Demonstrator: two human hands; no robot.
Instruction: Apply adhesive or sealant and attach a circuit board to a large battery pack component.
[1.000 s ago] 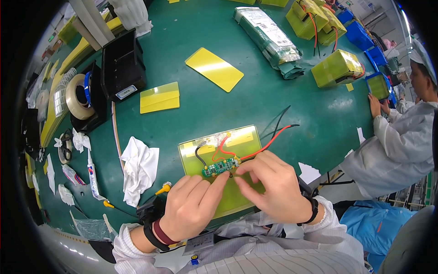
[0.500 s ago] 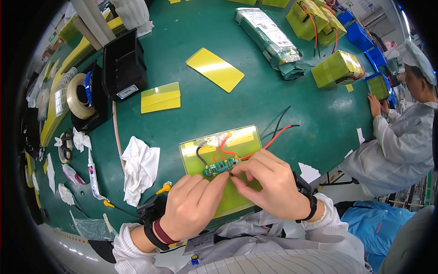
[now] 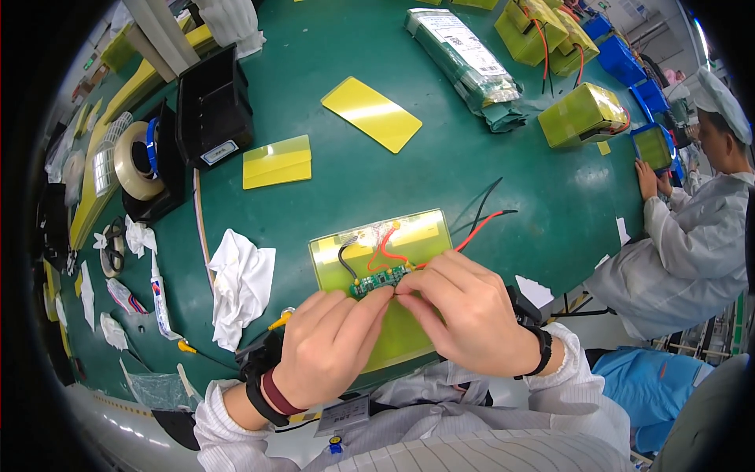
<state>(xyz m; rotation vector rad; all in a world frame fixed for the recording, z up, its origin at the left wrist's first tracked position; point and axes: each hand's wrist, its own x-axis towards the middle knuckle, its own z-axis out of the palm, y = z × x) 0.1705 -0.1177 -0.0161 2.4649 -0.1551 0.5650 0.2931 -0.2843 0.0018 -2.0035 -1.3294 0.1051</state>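
Note:
A small green circuit board (image 3: 376, 282) lies over the near part of a yellow-green wrapped battery pack (image 3: 334, 253). Black and red wires (image 3: 389, 250) join the board to the pack's far side. My left hand (image 3: 324, 340) is closed, its fingertips pinching the board's near edge. Beside it, my right hand (image 3: 470, 316) has thumb and forefinger pressed together at the board's near right corner. Whatever lies between those right fingertips is hidden. Longer red and black leads (image 3: 481, 224) stretch from the pack's right side onto the table.
Yellow sheets (image 3: 371, 115), a white cloth (image 3: 240, 287), a glue tube (image 3: 161, 303) and black bins (image 3: 214, 110) lie on the green table (image 3: 550, 228). Wrapped packs (image 3: 582, 118) and a plastic-wrapped bundle (image 3: 464, 67) stand at far right. A co-worker (image 3: 680, 220) sits at right.
My right thumb and forefinger have closed together at the board's near edge. My left hand has shifted slightly, its fingertips now nearly meeting the right ones.

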